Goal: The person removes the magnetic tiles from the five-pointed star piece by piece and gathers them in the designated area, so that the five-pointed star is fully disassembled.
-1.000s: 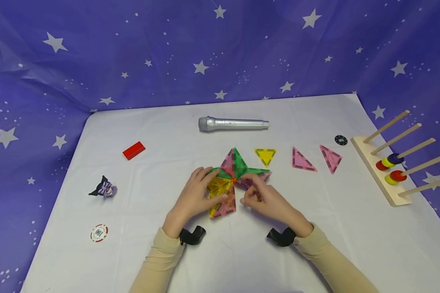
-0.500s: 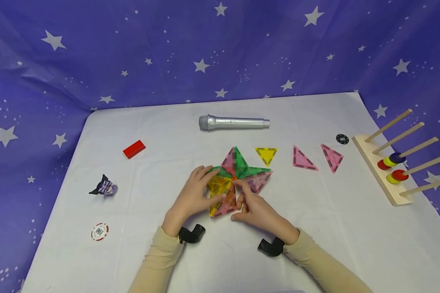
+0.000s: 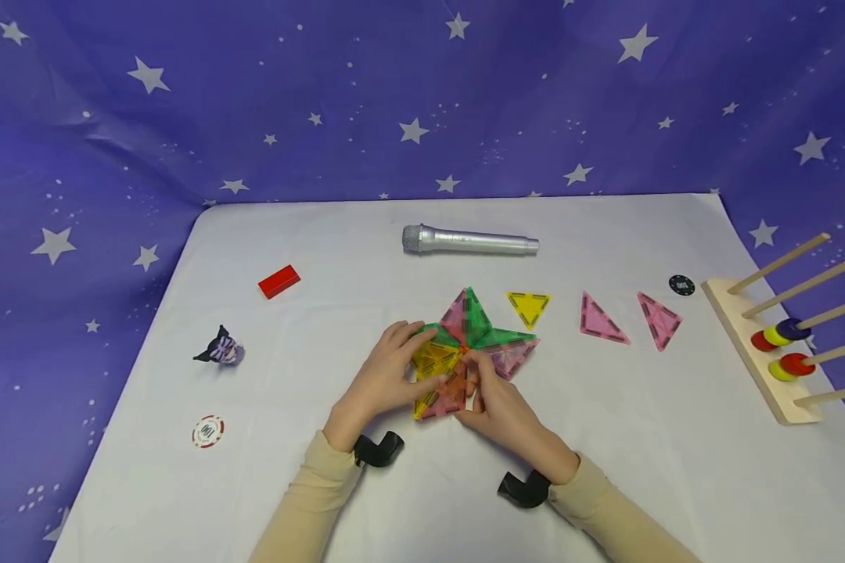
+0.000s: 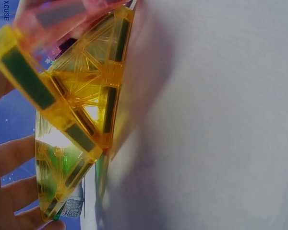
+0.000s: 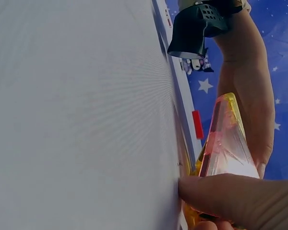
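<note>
A flat star of coloured magnetic triangle tiles point(image 3: 473, 332) lies mid-table in the head view. My left hand point(image 3: 414, 361) lies over its yellow tiles point(image 4: 81, 103), fingers on top and thumb at the lower edge. My right hand point(image 3: 473, 391) pinches the lower pink tile point(image 5: 226, 153) beside the star's centre, thumb against its near edge. In the wrist views that pink tile and the yellow ones stand tilted up off the white table point(image 3: 324, 234). A loose yellow triangle point(image 3: 528, 306) and two pink triangles point(image 3: 601, 320) point(image 3: 658, 319) lie to the right.
A silver microphone point(image 3: 470, 240) lies behind the star. A red block point(image 3: 278, 281), a cat figure point(image 3: 221, 349) and a red-white chip point(image 3: 207, 431) sit at the left. A black chip point(image 3: 681, 285) and a wooden peg rack point(image 3: 760, 360) with coloured rings stand at the right.
My right hand has moved left from the star's right pink point to the lower pink tile. My left hand stays on the yellow tiles. The head view shifted slightly.
</note>
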The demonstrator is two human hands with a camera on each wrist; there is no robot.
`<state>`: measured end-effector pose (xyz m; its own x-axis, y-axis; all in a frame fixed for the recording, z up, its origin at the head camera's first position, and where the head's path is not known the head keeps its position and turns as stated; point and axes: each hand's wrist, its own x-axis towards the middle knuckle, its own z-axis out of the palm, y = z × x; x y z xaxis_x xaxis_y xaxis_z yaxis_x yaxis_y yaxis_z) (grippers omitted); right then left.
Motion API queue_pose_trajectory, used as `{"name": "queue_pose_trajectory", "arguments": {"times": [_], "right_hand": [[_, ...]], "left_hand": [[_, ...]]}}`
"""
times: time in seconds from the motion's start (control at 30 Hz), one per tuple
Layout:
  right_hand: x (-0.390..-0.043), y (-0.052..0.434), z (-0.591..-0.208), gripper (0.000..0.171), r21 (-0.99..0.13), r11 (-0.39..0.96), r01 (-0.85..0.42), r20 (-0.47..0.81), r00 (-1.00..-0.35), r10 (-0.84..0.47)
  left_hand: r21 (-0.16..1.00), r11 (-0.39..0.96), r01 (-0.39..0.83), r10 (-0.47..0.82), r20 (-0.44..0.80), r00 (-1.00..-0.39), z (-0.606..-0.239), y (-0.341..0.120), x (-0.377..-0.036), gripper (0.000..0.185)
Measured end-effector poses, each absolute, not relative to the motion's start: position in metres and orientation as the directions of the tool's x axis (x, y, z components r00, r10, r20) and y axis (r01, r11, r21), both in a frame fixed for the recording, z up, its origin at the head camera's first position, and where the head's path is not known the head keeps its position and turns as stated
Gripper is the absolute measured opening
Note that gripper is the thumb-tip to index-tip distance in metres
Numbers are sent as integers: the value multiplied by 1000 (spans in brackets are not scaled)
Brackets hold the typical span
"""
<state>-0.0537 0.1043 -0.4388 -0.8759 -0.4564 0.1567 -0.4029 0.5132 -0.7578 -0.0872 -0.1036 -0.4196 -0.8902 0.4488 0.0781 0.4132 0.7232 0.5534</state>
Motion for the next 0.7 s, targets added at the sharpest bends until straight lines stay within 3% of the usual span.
{"name": "queue_pose_trajectory", "arguments": {"times": [0.23, 0.5, 0.7], "right_hand": [[-53, 105, -439, 64, -782, 494, -379, 171, -894, -413], [-57, 111, -438, 45, -788, 381, -484, 257, -820, -511], [-57, 122, -430, 41, -877, 232, -422, 223, -783, -581]], "left_hand": [[542, 720, 434, 464, 89, -881, -421, -103, -92, 65], [531, 726, 438, 466, 88, -880, -419, -106, -91, 66], [530, 730, 432, 464, 81, -882, -420, -105, -88, 66]]}}
